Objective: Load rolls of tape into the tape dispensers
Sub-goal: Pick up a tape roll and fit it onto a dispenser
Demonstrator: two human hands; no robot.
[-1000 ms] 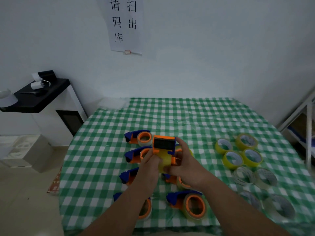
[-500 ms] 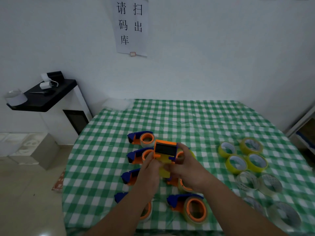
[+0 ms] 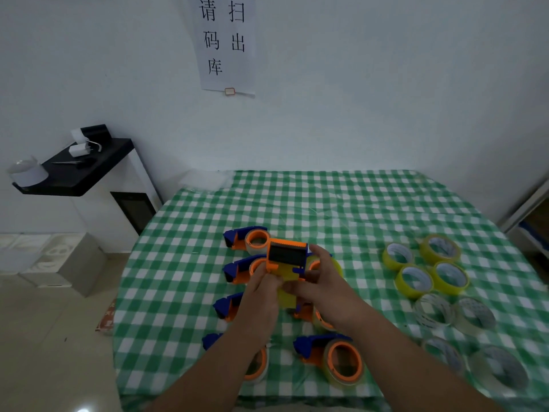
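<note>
Orange and blue plastic marks the tape dispenser (image 3: 286,257) held up at the centre of the frame, above a table (image 3: 341,200) covered in green and white check cloth. A yellow roll of tape (image 3: 286,285) sits partly in the dispenser, its loose strip leading up toward the dark roller.

Likely trouble: the sticky strip could fold onto itself or cling to a finger, because both hands crowd the same small spot. The roll could also slip off its hub if the grip loosens, dropping onto the loaded dispensers just below.

Left hand (image 3: 263,292) reaches up from the lower centre, fingers curled around the dispenser's lower left edge. Right hand (image 3: 322,285) comes in from the lower right, fingers wrapped over the dispenser's right side, thumb pressing near the yellow tape.

At right of the frame, 4 yellow rolls (image 3: 424,267) and several clear rolls (image 3: 454,316) lie waiting.
</note>
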